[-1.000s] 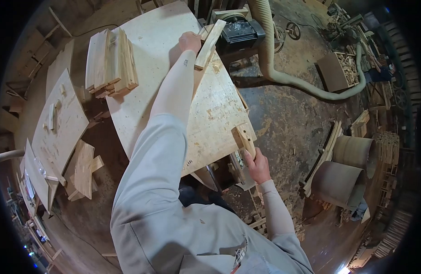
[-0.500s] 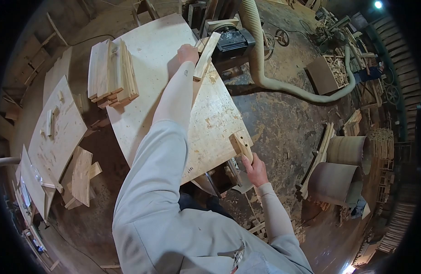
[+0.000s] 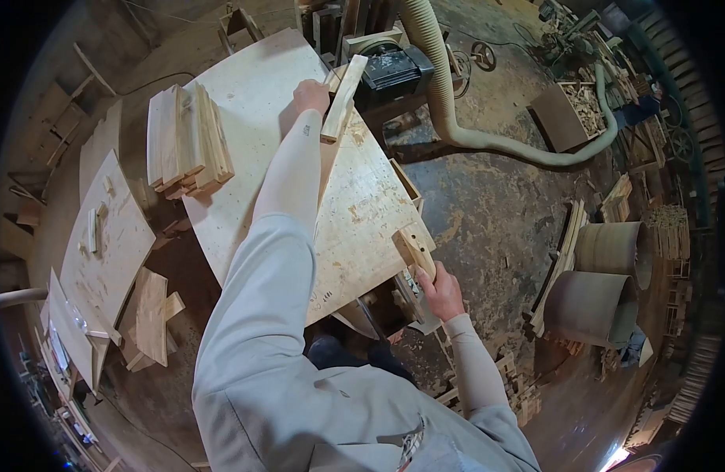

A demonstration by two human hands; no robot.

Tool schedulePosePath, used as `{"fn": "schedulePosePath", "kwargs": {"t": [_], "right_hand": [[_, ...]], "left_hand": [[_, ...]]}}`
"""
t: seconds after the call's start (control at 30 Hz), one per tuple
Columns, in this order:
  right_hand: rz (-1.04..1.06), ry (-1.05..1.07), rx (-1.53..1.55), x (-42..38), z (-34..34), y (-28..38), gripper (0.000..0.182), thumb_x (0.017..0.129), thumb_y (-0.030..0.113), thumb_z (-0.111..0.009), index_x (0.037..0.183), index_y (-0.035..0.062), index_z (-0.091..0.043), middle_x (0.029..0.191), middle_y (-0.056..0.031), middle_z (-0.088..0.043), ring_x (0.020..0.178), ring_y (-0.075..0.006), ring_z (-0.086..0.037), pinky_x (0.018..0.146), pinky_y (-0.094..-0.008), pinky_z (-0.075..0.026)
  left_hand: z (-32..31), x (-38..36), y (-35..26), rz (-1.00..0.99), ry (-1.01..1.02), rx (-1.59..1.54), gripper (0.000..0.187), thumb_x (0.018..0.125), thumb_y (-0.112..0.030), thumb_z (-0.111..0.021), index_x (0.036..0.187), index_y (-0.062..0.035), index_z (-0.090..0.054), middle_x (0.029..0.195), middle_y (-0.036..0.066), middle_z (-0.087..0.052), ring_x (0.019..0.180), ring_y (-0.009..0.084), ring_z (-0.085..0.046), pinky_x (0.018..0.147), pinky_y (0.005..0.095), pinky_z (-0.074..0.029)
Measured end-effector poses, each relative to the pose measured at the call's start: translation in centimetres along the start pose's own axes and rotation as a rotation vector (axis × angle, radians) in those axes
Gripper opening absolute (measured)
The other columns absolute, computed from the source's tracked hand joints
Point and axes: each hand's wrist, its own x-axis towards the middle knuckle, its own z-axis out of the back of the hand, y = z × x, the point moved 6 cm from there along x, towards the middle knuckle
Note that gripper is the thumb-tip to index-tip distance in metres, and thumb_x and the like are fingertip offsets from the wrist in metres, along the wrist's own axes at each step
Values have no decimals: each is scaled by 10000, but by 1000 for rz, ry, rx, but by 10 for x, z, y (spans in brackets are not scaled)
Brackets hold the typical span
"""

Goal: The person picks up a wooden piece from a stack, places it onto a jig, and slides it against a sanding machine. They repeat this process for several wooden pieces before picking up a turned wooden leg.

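Observation:
My left hand [image 3: 310,96] is closed at the far part of the pale worktable [image 3: 256,75], beside a wooden guide bar [image 3: 345,98]. A piece of wood [image 3: 336,75] shows at its fingers, mostly hidden by the fist and the bar. At the near right corner, my right hand [image 3: 443,293] is wrapped round the lower end of a wooden block [image 3: 414,250] with dark holes in it. A stack of wooden boards [image 3: 188,141] lies on the table, left of my left arm.
A black motor [image 3: 392,75] and a ribbed hose [image 3: 433,94] stand beyond the guide bar. On the left is a sloping panel [image 3: 114,228] with small wood pieces. Two brown drums [image 3: 591,307] and a box of offcuts [image 3: 563,118] are on the right.
The view has shifted slightly. My left hand has moved a little back and left from the motor beside the guide bar. My right hand stays on the block.

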Motion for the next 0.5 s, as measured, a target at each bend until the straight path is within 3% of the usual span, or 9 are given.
{"fn": "schedulePosePath", "kwargs": {"t": [0.5], "right_hand": [[-38, -7, 18, -3, 0, 6, 514, 1104, 497, -634, 1150, -12, -684, 924, -315, -746, 912, -526, -737, 788, -558, -567]], "left_hand": [[0, -9, -6, -40, -49, -27, 284, 978, -298, -756, 1089, -60, -864, 1187, 215, -814, 1164, 422, -760, 1048, 506, -591]]}}
